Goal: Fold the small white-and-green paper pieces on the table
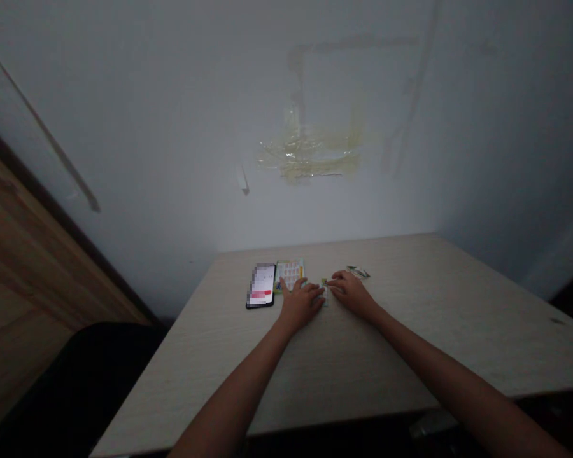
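A small, white-and-green printed paper slip (325, 294), toward the far side of the pale wood-grain tabletop (344, 369), is flanked by the left hand (300, 304), fingers spread, and right hand (352, 294), whose grip cannot be determined.

Both forearms (251, 381) extend forward, converging. Left hand (302, 305): palm down, fingers spread. Right hand (354, 295): angled inward, fingers slightly bent.
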